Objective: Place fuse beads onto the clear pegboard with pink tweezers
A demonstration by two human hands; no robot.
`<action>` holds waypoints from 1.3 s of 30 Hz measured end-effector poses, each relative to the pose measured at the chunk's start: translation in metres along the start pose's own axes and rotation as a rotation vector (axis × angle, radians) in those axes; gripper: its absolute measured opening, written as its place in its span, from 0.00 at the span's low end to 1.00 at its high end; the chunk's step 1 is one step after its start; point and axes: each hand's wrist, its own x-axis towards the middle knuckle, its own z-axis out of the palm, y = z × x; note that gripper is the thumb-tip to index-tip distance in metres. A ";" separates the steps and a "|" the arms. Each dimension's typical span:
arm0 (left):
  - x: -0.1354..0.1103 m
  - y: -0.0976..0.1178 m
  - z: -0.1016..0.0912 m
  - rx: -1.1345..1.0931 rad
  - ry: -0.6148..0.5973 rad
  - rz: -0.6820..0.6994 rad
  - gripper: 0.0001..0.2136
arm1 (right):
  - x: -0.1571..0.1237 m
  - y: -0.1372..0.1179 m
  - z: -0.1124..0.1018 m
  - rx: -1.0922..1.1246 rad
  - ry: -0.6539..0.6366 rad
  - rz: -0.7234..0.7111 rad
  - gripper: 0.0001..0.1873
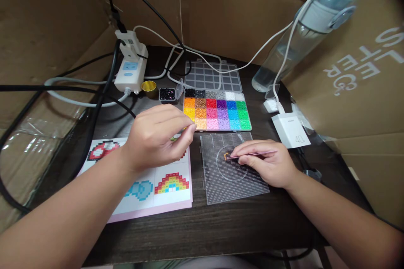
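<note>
The near edge of the dark wooden table (221,231) is bare, and just past it on the left lies a pattern sheet (172,199) printed with pixel designs, among them a rainbow and a red-capped mushroom. To its right a clear pegboard (217,191) lies flat, slightly askew. Over it, the right hand (273,164) grips thin pinkish tweezers (259,154) between thumb and fingers, their tips beside a few orange-brown beads (225,156) inside the pale circle on the board. The left hand (158,136) hovers above the sheet, thumb and forefinger drawn together by the near-left corner of the bead box (224,130) (whether the tips meet or pinch a bead, I cannot tell). That box holds many colours in separate compartments. A white charger (292,130) is to its right. Farther back are a small container (167,101) of dark pieces, a gold cup (150,93), a white power strip (134,71), the bead box's opened lid (202,77), a tilted bottle (301,42) and cardboard walls (233,21).
</note>
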 end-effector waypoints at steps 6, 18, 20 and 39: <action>-0.002 -0.001 0.000 0.001 0.006 -0.001 0.05 | 0.002 -0.006 -0.002 0.042 0.045 0.062 0.05; -0.002 -0.001 -0.006 0.011 0.037 0.014 0.04 | 0.092 -0.029 0.018 0.015 0.235 0.054 0.07; -0.002 -0.001 -0.007 0.004 0.045 0.010 0.05 | 0.105 -0.022 0.026 -0.033 0.242 0.079 0.08; -0.001 0.001 -0.005 -0.003 0.038 0.017 0.05 | 0.032 -0.014 0.002 0.073 0.124 0.137 0.07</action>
